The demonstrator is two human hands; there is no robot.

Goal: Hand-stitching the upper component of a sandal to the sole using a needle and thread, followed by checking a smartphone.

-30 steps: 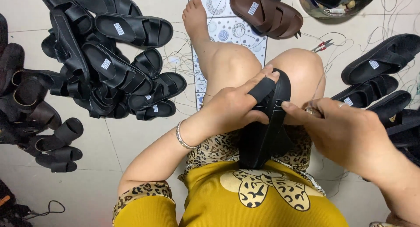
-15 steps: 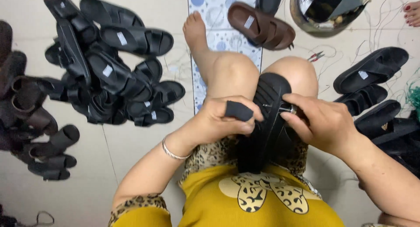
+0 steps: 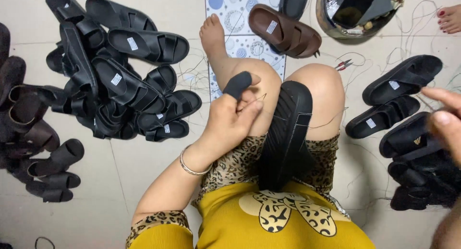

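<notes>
Pinched between the left hand's (image 3: 230, 122) thumb and fingers is a thin needle (image 3: 260, 98), its tip pointing right toward the sole; a black fabric guard (image 3: 237, 84) covers one finger. Off at the right edge, the right hand (image 3: 444, 122) is lifted well away, blurred, fingers drawn together as though nipping a thread, though I cannot tell whether it has hold of anything.

Filling the far left of the floor is a heap of black sandals (image 3: 115, 81), with darker brown ones (image 3: 33, 134) stacked beyond it at the left edge. On the right, more black sandals (image 3: 401, 102) lie in a loose row under the raised hand. Clamped upright between the person's bare knees stands the black sandal (image 3: 288, 134) being worked on, ribbed sole facing left, white stitching along its edge. Farther away, a brown sandal (image 3: 285, 30) rests on a patterned mat (image 3: 235, 14). Small red-handled snips (image 3: 344, 64) lie on the tiles among loose threads.
</notes>
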